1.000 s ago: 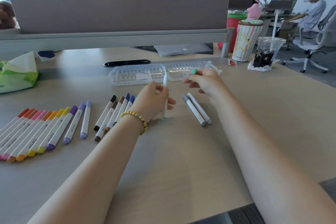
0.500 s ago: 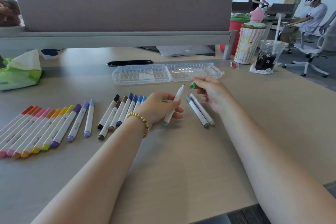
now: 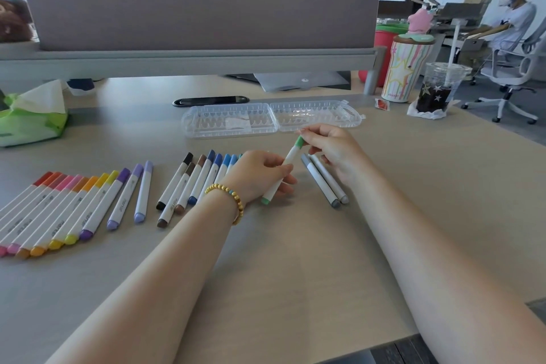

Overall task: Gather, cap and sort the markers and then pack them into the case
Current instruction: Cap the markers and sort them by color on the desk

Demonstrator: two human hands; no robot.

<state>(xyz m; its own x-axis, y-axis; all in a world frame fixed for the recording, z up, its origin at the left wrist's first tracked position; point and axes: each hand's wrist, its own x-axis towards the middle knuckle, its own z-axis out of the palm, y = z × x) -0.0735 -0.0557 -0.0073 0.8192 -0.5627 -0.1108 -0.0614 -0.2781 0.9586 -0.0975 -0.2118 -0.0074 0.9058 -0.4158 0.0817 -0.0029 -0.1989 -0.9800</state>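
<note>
My left hand (image 3: 256, 174) grips a white marker with green ends (image 3: 282, 173), held slanted just above the desk. My right hand (image 3: 332, 148) pinches the green cap (image 3: 300, 142) at the marker's upper end. Two grey markers (image 3: 323, 180) lie side by side under my right hand. A row of black, brown and blue markers (image 3: 192, 183) lies left of my left hand, partly hidden by it. Further left lies a fan of red, pink, orange, yellow and purple markers (image 3: 68, 210). The clear plastic case (image 3: 266, 118) lies open behind my hands.
A green tissue pack (image 3: 29, 121) sits at the far left. A black phone (image 3: 211, 100) lies behind the case. A striped cup (image 3: 404, 71) and an iced drink with a straw (image 3: 437, 89) stand at the back right. A desk divider (image 3: 195, 3) rises behind; people work beyond.
My left hand lowered and tilted the marker from upright to slanted. My right hand brought the green cap from beside the tip onto the marker's upper end.
</note>
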